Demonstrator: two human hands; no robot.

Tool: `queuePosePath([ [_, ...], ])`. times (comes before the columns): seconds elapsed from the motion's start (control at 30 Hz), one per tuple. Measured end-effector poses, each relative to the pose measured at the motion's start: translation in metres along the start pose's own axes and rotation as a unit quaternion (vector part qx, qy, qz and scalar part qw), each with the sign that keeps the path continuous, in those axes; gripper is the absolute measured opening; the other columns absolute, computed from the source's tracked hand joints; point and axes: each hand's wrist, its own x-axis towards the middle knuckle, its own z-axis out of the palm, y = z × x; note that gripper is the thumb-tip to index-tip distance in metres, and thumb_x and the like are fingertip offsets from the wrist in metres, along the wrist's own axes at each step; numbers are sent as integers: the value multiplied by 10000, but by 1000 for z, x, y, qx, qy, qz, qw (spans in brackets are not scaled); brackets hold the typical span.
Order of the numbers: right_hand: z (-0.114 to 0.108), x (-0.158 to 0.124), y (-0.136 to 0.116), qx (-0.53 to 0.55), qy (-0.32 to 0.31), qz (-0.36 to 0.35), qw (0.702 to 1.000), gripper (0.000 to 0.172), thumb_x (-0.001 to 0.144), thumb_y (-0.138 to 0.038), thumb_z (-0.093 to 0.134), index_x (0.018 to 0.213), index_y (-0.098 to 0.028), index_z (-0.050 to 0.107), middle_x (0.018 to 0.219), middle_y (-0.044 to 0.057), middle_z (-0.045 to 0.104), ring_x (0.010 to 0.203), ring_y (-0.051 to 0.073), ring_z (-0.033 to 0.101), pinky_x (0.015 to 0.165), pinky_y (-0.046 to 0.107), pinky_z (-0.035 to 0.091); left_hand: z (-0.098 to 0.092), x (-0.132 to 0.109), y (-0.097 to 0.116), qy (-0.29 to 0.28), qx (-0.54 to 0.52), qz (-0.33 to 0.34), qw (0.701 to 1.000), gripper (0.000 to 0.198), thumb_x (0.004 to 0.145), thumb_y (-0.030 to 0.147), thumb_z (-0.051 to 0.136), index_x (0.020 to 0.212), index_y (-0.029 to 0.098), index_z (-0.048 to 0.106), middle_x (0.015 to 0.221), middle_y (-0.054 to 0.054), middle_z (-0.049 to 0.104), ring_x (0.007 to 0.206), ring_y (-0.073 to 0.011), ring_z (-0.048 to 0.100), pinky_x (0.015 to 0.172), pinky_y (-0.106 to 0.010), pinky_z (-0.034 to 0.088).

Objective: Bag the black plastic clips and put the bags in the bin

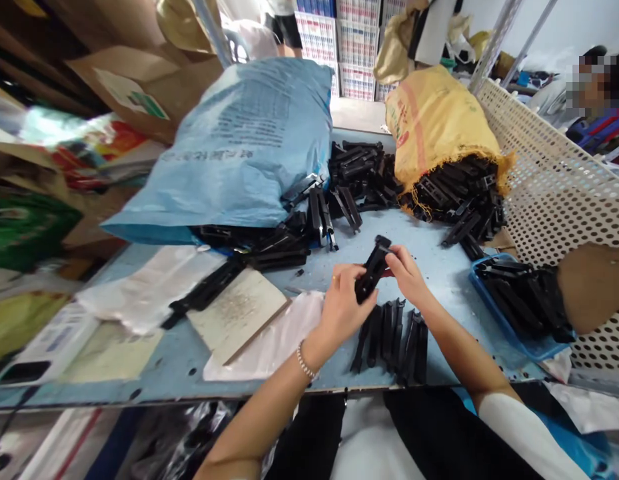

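Between my two hands, a little above the table, is a long black plastic part (373,270) with a wider top end, tilted upward. My left hand (343,293) is wrapped round its lower end. The fingers of my right hand (405,267) pinch its upper right side. Just below my hands, several similar slim black parts (389,333) lie side by side at the table's front edge. What exact kind of part these are I cannot tell.
A blue sack (249,140) and a yellow sack (439,127) spill black parts onto the table (419,233). On the right, a blue basket (509,333) holds more, beside a perforated panel (554,200). A wooden board (239,310) lies left. Behind stand stacked boxes (359,47).
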Motion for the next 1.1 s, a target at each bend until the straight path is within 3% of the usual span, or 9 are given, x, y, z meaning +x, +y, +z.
queuePosePath([
  [0.1, 19, -11, 5, -4, -42, 0, 999, 419, 954, -647, 503, 1094, -253, 525, 955, 23, 643, 845, 176, 656, 713, 316, 578, 10, -34, -2, 46, -78, -68, 994, 477, 598, 152, 838, 962, 227, 539, 1226, -105, 544, 1282, -321, 526, 1063, -463, 446],
  [0.2, 21, -27, 3, -109, -99, -47, 988, 381, 1009, -581, 447, 1130, -236, 556, 972, 41, 657, 845, 180, 650, 758, 330, 558, 7, -49, -9, 8, -201, -198, 959, 597, 631, 242, 873, 1112, 229, 519, 1191, -87, 590, 1065, -253, 645, 876, -374, 543],
  [0.33, 7, -36, -5, -322, -101, -160, 928, 339, 1042, -490, 435, 1180, -215, 575, 1038, 96, 681, 920, 228, 643, 832, 385, 533, -8, -60, -8, -127, -361, -383, 840, 529, 751, 497, 805, 1116, 200, 563, 759, 1, 620, 559, -140, 589, 518, -260, 490],
  [0.47, -3, -36, -15, -467, -156, -264, 829, 276, 1053, -403, 435, 1069, -206, 627, 967, 120, 674, 889, 248, 604, 773, 377, 498, -21, -61, 3, -169, -492, -478, 708, 498, 717, 494, 824, 1062, 183, 643, 766, -7, 574, 511, -93, 499, 395, -210, 406],
  [0.57, -8, -34, -19, -491, -224, -297, 788, 318, 1069, -368, 390, 936, -222, 640, 829, 85, 653, 778, 222, 557, 683, 345, 440, -23, -63, 9, -221, -523, -523, 635, 449, 728, 469, 815, 1021, 161, 673, 741, -11, 548, 484, -73, 450, 354, -185, 342],
  [0.67, -13, -30, -14, -457, -248, -281, 807, 414, 1045, -502, 421, 797, -230, 610, 736, 67, 609, 702, 209, 510, 630, 333, 391, -16, -70, 11, -207, -482, -518, 676, 400, 735, 459, 818, 935, 152, 659, 695, 0, 558, 462, -72, 464, 376, -194, 384],
  [0.8, -3, -42, -6, -426, -188, -217, 858, 553, 1044, -604, 315, 762, -216, 591, 701, 59, 582, 664, 192, 494, 607, 313, 358, -9, -69, 9, -94, -460, -458, 755, 439, 697, 481, 838, 914, 158, 637, 662, 28, 566, 455, -78, 487, 410, -209, 424],
  [1.0, 31, -83, -16, -448, -252, -327, 793, 414, 1053, -510, 390, 885, -197, 604, 816, 86, 643, 739, 204, 543, 644, 323, 407, -17, -48, 10, -53, -480, -435, 760, 525, 693, 413, 838, 1110, 160, 642, 763, 26, 602, 544, -77, 522, 482, -198, 422],
  [1.1, 38, -94, -14, -401, -263, -295, 826, 373, 1054, -449, 404, 809, -209, 549, 782, 69, 611, 717, 189, 538, 654, 317, 433, -14, -54, 12, -73, -456, -422, 780, 458, 726, 449, 805, 1033, 149, 646, 733, 17, 586, 554, -87, 508, 484, -204, 399],
])
